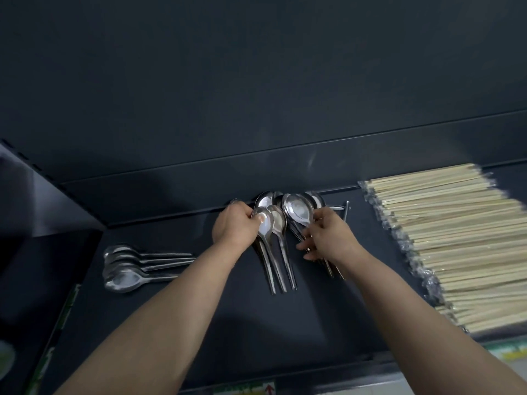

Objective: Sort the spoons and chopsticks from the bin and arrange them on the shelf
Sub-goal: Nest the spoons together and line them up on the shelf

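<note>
Left hand (235, 226) grip pinches one soup spoon (266, 223). Right hand (328, 238) grip curls round handles of the spoon pile (298, 212). Long spoons (125, 269) at 9 o'clock, chopsticks (456, 238) at 3 o'clock.

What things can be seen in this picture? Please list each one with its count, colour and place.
soup spoons: several (overlapping, exact count unclear), silver metal, middle of the shelf, bowls toward the back wall
round spoons: about four or five, silver metal, left part of the shelf, stacked, handles pointing right
chopsticks: many, pale wood in clear wrappers, right part of the shelf, lying side by side
shelf: one, dark grey, fills most of the view
label strips: a few, green and white, along the front edge of the shelf
left hand: one, grips the bowl of a soup spoon
right hand: one, holds the handles of other soup spoons
</note>
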The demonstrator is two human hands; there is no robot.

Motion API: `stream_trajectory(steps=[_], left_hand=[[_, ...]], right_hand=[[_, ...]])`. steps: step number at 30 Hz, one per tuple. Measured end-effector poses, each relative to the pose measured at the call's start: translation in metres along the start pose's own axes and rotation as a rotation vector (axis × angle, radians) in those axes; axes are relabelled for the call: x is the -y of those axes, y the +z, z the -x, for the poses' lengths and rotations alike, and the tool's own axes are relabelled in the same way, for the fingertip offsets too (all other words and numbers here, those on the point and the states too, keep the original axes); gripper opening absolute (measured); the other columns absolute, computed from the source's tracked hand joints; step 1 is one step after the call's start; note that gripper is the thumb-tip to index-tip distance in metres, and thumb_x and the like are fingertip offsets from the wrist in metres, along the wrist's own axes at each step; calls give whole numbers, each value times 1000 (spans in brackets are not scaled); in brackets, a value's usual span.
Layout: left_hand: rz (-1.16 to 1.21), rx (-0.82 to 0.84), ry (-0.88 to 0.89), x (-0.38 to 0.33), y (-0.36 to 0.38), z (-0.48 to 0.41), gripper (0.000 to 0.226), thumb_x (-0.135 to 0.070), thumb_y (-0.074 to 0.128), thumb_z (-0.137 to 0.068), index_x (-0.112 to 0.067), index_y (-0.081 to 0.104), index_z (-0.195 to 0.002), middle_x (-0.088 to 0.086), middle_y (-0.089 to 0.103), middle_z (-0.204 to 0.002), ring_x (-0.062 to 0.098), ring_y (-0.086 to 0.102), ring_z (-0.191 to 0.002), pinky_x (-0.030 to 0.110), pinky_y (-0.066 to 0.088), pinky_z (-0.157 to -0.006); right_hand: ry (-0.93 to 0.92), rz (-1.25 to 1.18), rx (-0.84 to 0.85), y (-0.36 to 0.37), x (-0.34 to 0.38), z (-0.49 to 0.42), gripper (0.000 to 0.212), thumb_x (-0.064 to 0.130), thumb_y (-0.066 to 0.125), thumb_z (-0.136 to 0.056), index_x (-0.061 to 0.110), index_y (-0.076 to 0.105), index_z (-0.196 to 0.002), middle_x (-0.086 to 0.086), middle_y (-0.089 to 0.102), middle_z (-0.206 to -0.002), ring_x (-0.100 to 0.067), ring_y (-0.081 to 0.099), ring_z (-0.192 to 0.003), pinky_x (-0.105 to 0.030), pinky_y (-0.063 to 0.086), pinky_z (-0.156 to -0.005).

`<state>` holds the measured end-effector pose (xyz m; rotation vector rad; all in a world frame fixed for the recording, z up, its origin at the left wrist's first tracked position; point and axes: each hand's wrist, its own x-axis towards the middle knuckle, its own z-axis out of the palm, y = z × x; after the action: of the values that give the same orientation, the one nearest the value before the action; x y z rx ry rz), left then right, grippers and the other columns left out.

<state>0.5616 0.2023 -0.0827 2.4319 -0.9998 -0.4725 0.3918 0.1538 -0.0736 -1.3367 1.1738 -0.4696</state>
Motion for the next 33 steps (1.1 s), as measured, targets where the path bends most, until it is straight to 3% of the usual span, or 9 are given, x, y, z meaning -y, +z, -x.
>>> stream_trajectory(steps=[4, 8, 13, 16, 20, 22, 26, 29, 33], left_hand=[[152, -18, 8, 0, -2, 4, 21, -32, 64, -88, -23, 58, -70, -2, 67, -79, 23, 65, -83, 32, 50, -70], [273, -65, 8, -2, -3, 5, 14, -32, 65, -87, -24, 60, -78, -3, 69, -84, 20, 64, -82, 34, 53, -76], [680, 85, 14, -10, -5, 12, 18, -17, 61, -94, -14, 59, -76, -1, 59, -67, 11, 54, -58, 25, 47, -51], [783, 108, 12, -14, -8, 18, 14, -14, 59, -96, -9, 60, -83, 1, 60, -68, 5, 52, -53, 19, 47, -47], [728, 40, 37, -6, -12, 18, 14, -14, 69, -88, -16, 57, -93, -1, 62, -84, 10, 59, -63, 19, 48, -47], [676, 33, 53, 1, -19, 20, 26, -16, 72, -87, -21, 54, -105, -3, 61, -91, 11, 60, -68, 18, 47, -46], [710, 38, 44, 26, -37, 27, 10, -15, 65, -92, -16, 65, -82, -2, 64, -73, 6, 54, -60, 17, 44, -46], [771, 18, -7, 52, -54, 35, 8, -13, 63, -93, -11, 64, -86, 0, 61, -73, 7, 54, -60, 17, 48, -48], [801, 102, -44, 91, -77, 49, 6, -9, 59, -95, -13, 64, -94, 0, 63, -79, 7, 56, -64, 17, 48, -48]], right_hand=[[-23, -76, -43, 4, 0, -4, 23, 5, 36, -98, 18, 38, -117, -5, 57, -91, -21, 67, -77, -37, 58, -70], [-61, -70, -46, 11, 2, -4, 20, 6, 36, -99, 22, 41, -110, 0, 59, -92, -20, 68, -82, -36, 57, -72], [-3, -203, 165, 24, 9, 2, 14, 14, 37, -102, 17, 51, -103, -7, 66, -95, -22, 65, -77, -37, 54, -72], [10, -235, 260, 31, 12, 10, 17, 24, 38, -104, 16, 53, -104, -6, 64, -95, -15, 66, -68, -30, 54, -62], [-66, -83, 244, 35, 9, 15, 12, 14, 40, -102, 17, 51, -106, -3, 62, -91, -8, 52, -51, -19, 40, -41], [-97, -48, 258, 37, 9, 18, 11, 14, 40, -102, 18, 50, -105, -2, 62, -90, -7, 47, -46, -19, 37, -38], [-120, -9, 384, 53, 15, 31, 9, 20, 45, -101, 15, 52, -101, 1, 63, -78, -8, 42, -41, -19, 35, -36], [-116, 112, 463, 74, 19, 39, 14, 21, 45, -101, 16, 46, -89, 0, 48, -64, -8, 33, -38, -22, 29, -36], [-109, 212, 563, 107, 25, 51, 11, 20, 44, -102, 19, 46, -90, -1, 37, -62, -7, 27, -35, -21, 25, -34]])
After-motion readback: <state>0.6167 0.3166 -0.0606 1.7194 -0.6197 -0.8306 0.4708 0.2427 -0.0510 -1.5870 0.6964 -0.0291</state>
